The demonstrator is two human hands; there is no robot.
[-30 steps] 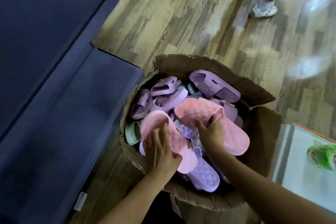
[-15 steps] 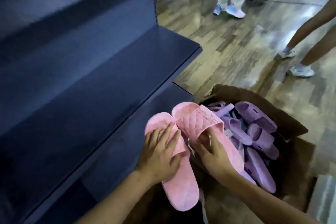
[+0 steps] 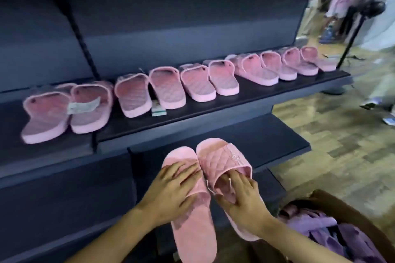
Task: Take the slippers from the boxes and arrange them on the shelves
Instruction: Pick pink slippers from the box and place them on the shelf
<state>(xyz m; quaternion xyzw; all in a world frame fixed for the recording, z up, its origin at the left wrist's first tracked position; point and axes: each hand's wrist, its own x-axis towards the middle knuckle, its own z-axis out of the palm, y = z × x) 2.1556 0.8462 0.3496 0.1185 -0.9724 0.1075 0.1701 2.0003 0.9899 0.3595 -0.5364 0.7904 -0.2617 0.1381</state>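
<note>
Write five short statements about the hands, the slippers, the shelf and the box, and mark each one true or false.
1. The left hand holds the left pink slipper, and the right hand holds the right pink slipper. True.
2. The right hand's fingers are tucked under that slipper's strap. True.
3. The cardboard box shows pink slippers. False: purple slippers lie in it.
4. The upper shelf bears no slippers. False: a row of pink slippers stands on it.
5. The held pair rests on the upper shelf. False: both hands hold it below and in front of that shelf.
</note>
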